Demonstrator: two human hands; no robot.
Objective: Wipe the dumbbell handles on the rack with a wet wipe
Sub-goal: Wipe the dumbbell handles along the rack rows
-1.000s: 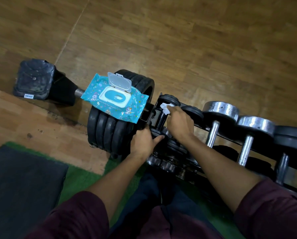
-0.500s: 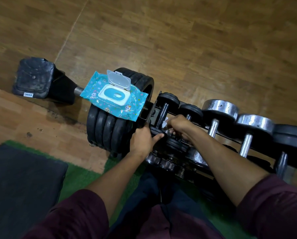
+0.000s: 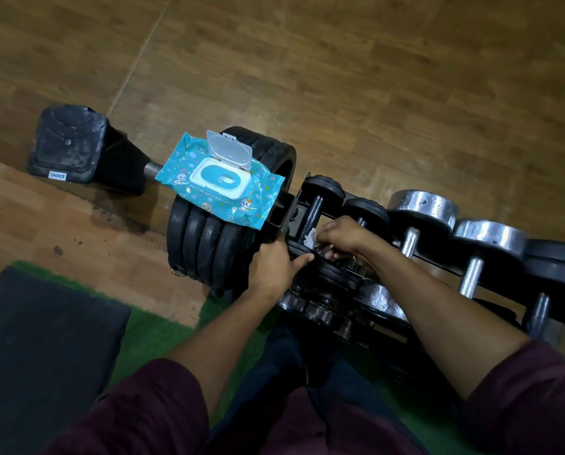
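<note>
A small black dumbbell [image 3: 317, 208] lies at the left end of the rack [image 3: 438, 257]. My right hand [image 3: 342, 236] grips a white wet wipe [image 3: 310, 239] against the near end of its dark handle. My left hand [image 3: 274, 264] holds the near black head of that same dumbbell, thumb stretched toward the right hand. To the right, several chrome-headed dumbbells [image 3: 422, 208] sit in a row with bare steel handles. Lower-tier dumbbells are partly hidden under my arms.
An open teal pack of baby wipes [image 3: 222, 183] lies on a stack of black weight plates [image 3: 209, 241] left of the rack. A large black hex dumbbell [image 3: 67, 146] rests on the wooden floor. A dark mat [image 3: 44, 339] covers green turf at lower left.
My right hand slid with the wipe from the far end of the handle down to its near end. The left hand stayed on the dumbbell head.
</note>
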